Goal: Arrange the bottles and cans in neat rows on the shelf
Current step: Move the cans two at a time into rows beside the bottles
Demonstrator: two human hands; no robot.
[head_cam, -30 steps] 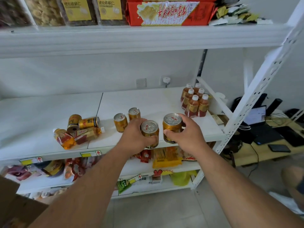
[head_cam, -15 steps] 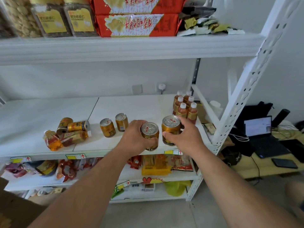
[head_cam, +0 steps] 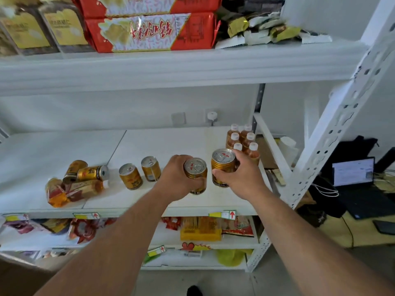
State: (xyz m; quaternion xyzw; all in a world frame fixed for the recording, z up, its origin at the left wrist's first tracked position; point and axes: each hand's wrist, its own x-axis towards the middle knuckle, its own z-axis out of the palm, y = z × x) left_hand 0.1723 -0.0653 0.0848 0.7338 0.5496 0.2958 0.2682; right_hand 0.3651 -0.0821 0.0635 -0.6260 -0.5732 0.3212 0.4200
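Head view, left to right: toppled gold cans (head_cam: 86,172) and bottles lying unsorted; left hand (head_cam: 178,175) wrapped on one upright gold metal can (head_cam: 195,175), right hand (head_cam: 242,175) clasping another (head_cam: 222,167) — placing step, beside standing amber bottles (head_cam: 242,142). Next: set down aligned.

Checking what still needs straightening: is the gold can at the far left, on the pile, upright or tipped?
Tipped. The gold can lies on its side, its round end facing right, atop the fallen bottles.
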